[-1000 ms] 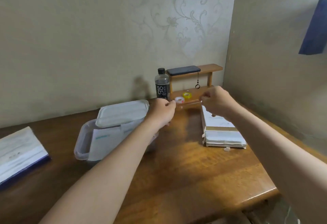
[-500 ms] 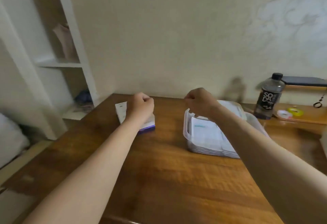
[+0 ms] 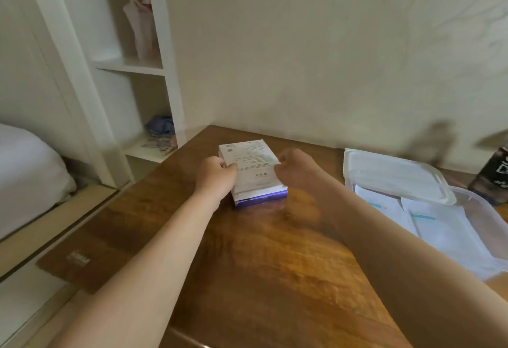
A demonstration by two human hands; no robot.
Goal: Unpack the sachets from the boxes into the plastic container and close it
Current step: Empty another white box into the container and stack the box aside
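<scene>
Box [image 3: 251,171] lengthwise toward wall [image 3: 302,72] (purple end nearest), sides in curled grip of left hand [image 3: 217,177], right hand [image 3: 297,167]

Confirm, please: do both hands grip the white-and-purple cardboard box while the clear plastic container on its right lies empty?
Not empty: the head view shows white paper sachets inside the clear plastic container. The left hand and right hand do grip the white-and-purple cardboard box.

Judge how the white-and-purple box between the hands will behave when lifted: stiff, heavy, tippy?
Probably stiff: the box shows straight edges and flat faces. Likely light for its size, looking like thin card. Unlikely to tip, since it lies flat and low on the table.
</scene>
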